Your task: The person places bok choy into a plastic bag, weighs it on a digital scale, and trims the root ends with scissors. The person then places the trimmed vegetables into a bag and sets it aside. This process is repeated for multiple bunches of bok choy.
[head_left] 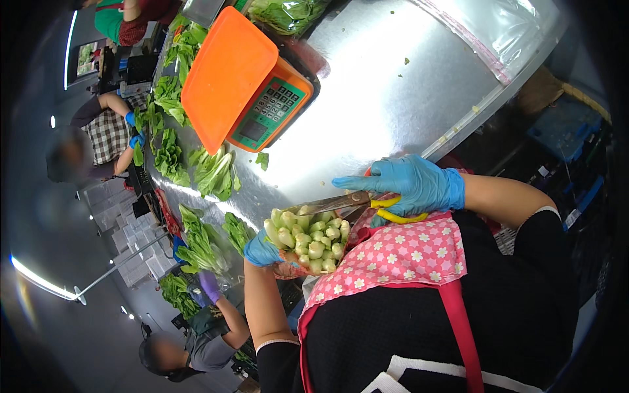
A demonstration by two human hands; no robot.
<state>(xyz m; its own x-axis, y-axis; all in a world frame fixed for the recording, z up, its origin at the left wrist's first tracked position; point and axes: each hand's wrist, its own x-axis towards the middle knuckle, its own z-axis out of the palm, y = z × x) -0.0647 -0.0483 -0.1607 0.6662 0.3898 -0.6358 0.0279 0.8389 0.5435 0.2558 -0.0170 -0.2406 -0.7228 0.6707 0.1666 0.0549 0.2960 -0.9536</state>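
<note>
In a blue glove, my left hand grips a bunch of leafy greens, its pale cut stem ends turned up towards me. The leaves of this bunch are mostly hidden below. My right hand, also gloved in blue, holds scissors with yellow handles, the index finger stretched out along them. Their rusty, stained blades reach across the upper edge of the stem ends. Both hands are close to my body, at the near edge of the metal table, in front of a pink flowered apron.
An orange scale stands on the metal table. Loose leafy greens lie left of it, more further down. Clear plastic bags lie at the upper right, bagged greens at the top. Several people work across the table.
</note>
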